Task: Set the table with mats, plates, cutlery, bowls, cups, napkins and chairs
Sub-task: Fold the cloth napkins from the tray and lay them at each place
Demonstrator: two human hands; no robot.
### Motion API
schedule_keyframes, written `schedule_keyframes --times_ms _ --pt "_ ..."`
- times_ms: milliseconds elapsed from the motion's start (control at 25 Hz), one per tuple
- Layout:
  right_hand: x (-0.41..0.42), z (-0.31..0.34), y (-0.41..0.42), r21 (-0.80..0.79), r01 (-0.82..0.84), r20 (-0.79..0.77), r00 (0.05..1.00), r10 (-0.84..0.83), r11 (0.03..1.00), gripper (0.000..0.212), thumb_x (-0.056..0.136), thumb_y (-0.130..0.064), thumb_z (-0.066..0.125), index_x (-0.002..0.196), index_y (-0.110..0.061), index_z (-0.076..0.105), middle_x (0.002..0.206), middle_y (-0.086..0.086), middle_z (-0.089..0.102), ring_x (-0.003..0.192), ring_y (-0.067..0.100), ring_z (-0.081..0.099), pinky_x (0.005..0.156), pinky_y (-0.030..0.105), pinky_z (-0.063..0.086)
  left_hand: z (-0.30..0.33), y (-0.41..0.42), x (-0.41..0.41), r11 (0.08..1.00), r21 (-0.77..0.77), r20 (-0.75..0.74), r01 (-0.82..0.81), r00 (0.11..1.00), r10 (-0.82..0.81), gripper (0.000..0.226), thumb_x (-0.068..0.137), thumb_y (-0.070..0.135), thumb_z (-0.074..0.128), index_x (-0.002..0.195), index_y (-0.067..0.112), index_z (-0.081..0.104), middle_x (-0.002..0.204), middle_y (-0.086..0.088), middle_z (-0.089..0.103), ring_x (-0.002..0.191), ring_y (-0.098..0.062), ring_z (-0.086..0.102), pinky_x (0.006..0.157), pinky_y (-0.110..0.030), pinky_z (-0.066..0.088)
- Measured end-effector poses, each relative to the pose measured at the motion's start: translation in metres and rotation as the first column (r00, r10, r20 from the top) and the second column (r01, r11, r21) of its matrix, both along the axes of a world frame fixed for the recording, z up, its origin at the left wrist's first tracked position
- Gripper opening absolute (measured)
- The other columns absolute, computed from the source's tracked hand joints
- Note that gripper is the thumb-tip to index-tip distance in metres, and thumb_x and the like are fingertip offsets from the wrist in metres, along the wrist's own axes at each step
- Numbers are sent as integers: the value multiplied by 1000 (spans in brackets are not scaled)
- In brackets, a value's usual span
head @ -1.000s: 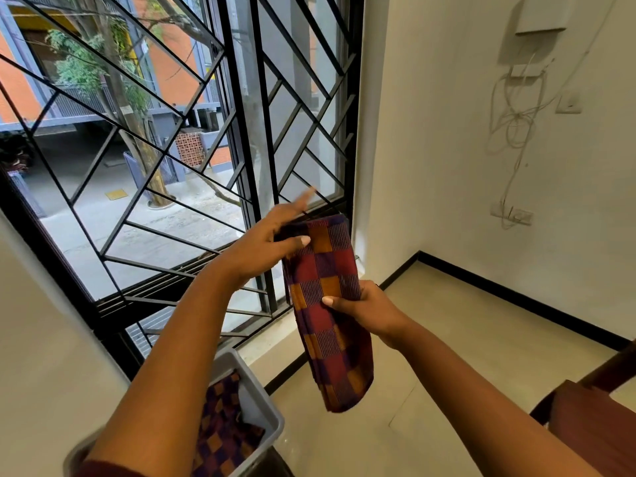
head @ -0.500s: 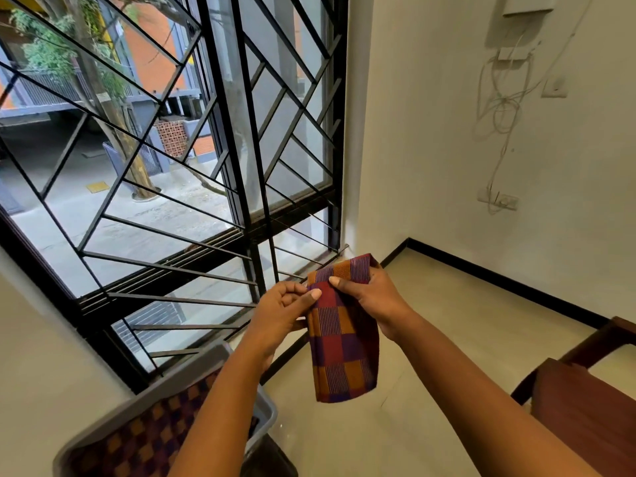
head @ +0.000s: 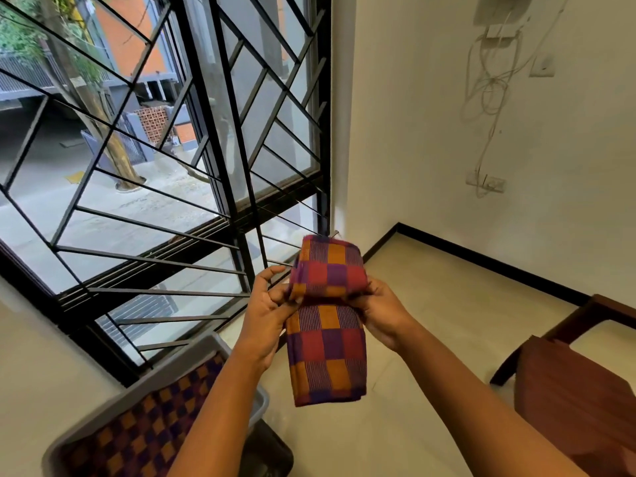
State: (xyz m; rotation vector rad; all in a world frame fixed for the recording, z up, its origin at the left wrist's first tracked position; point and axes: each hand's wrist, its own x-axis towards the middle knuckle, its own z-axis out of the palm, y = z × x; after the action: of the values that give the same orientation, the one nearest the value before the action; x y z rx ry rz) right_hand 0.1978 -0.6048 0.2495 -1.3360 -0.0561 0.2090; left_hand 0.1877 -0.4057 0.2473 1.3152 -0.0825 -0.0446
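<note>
Both hands, left hand [head: 266, 313] and right hand [head: 380, 313], are curled round a folded checked napkin [head: 327, 352], pinched at its fold and held above the floor [head: 430, 339], beside a grey bin [head: 192, 359].

- We see a checked cloth napkin [head: 327, 325] in red, orange and purple squares, folded into a long strip, bent over at its middle, lower half hanging straight down.
- More checked cloth [head: 137, 438] lies flat in the grey bin [head: 179, 364] at lower left.
</note>
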Motion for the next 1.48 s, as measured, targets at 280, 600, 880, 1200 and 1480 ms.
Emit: schedule_keyframes --times_ms 280,600,880,1200,1480 --pt "11 5 -43 -290 49 309 950 45 956 20 83 12 61 68 -1 65 99 15 62 92 14 62 80 25 52 5 -30 5 970 238 38 57 997 -68 22 89 -16 46 99 0 58 112 -9 63 81 -21 63 68 -35 55" --pt "32 26 -98 19 105 -24 994 -104 994 18 101 -29 46 114 -23 56 103 14 64 75 23 60 61 28 51 35 -105 39 992 58 6 -114 993 114 11 98 14 53 109 17 54 82 -9 70 68 -22 66 53 -31 53" --pt "27 20 -202 -14 76 -81 994 -77 997 46 90 -33 65 131 -30 45 123 3 66 108 23 67 92 41 55 30 -234 96 993 26 109 -119 987 115 17 94 10 58 91 26 53 90 -13 58 71 -21 56 52 -30 49" --pt "-29 17 -368 60 515 -167 850 -500 855 39 94 -6 54 128 -26 52 114 9 70 99 26 68 85 38 55 20 -411 114 856 383 325 347 817 -476 39 82 -18 58 100 15 66 117 1 65 113 -17 61 89 -33 52" --pt "-117 -4 -444 94 813 -200 581 -789 575 47 93 -48 54 137 -30 49 129 5 63 115 21 62 92 36 51 14 -540 66 632 -78 -133 771 620 -773 16 79 35 74 88 22 71 77 4 74 72 -15 68 56 -23 56"
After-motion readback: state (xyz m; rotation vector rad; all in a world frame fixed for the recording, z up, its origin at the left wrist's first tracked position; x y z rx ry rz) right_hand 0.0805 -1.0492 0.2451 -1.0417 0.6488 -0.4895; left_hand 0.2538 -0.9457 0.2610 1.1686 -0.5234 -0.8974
